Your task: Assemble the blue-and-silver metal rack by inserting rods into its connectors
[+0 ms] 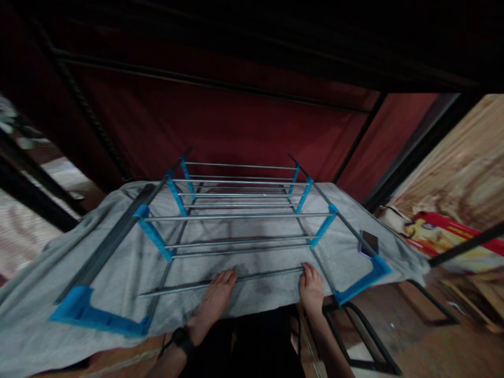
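Fingers (228, 276) of left hand (214, 299) and fingers (308, 271) of right hand (311, 291) were laid flat, uncurled, on loose metal rod (220, 282) atop grey cloth (118, 273), nothing gripped. Rod judged liable to roll off edge; phone (369, 242) near blue-jointed rack (236, 215) could be knocked.

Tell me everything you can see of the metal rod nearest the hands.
The metal rod is thin, grey and straight, apparently steel, lying nearly level on the grey cloth along the rack's near edge, tilting slightly up to the right. Its left end lies loose on the cloth, short of the blue corner bracket; its right end reaches the side rail. The left hand rests fingers over its middle, and the right hand touches it near the right end.
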`<state>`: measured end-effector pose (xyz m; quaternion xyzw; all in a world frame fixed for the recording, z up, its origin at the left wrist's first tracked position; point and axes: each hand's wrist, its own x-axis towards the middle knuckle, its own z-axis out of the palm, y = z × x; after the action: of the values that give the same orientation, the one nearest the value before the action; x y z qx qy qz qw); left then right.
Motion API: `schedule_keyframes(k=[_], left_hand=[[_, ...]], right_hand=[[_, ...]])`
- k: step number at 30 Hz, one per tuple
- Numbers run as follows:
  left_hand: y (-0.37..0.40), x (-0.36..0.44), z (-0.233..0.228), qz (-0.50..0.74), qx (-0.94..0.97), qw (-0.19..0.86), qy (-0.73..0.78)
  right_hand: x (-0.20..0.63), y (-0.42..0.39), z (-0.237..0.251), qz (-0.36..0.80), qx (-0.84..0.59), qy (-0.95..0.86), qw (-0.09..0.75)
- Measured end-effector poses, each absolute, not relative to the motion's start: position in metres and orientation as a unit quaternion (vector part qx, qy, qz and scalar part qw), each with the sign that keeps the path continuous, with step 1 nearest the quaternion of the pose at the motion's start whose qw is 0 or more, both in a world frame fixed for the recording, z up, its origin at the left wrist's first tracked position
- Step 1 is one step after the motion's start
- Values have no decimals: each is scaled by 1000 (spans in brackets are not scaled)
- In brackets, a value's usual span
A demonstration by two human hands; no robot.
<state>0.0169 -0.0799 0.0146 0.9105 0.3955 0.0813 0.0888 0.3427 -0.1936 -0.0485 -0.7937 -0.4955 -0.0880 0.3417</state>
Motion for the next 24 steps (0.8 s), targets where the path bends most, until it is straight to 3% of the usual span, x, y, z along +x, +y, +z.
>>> schedule_keyframes(k=[13,24], left_hand=[[-97,26,65,92,910,119,387],[-94,20,57,127,897,132,402]], right_hand=[[344,-198,-49,-113,-788,-493,352],[344,-195,-50,-105,-799,-466,366]])
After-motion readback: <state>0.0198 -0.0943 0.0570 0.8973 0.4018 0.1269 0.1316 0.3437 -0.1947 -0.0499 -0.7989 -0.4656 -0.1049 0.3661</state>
